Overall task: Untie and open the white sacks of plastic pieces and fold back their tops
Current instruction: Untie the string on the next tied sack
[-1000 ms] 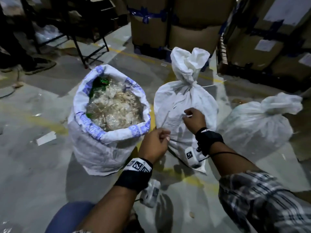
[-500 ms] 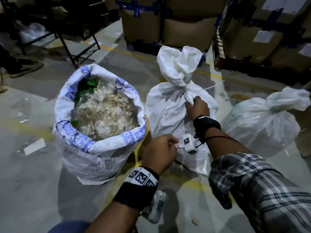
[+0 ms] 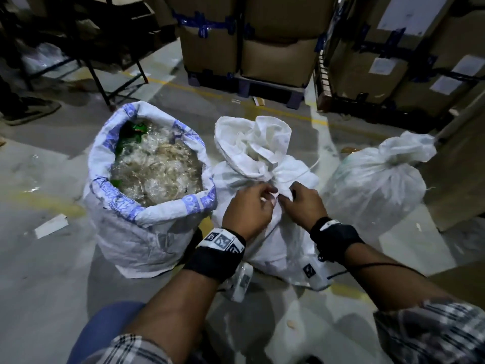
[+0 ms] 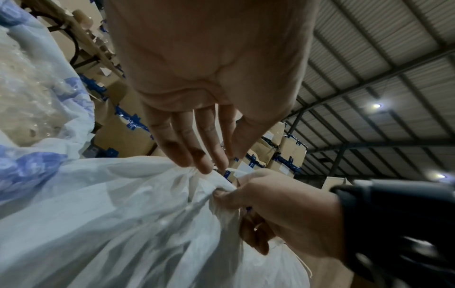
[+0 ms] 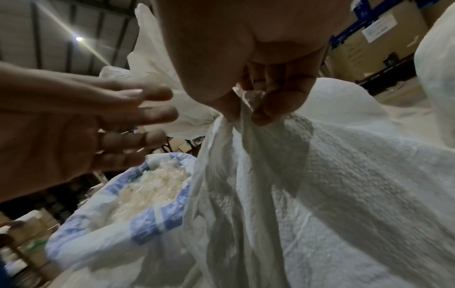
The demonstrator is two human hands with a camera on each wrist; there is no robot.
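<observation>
stacked cardboard boxes [image 3: 278, 35], pallet [image 3: 246, 82], metal table legs [image 3: 99, 82], paper scrap [image 3: 51, 225]

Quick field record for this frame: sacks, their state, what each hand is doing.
open sack: left sack, top folded back, clear plastic pieces showing
middle sack: tied at the neck, string still round it
right sack: tied, untouched
left hand: fingers extended, tips at the knot of the middle sack
right hand: pinches gathered fabric just below the knot
surroundings: concrete floor, taped cardboard boxes behind
</observation>
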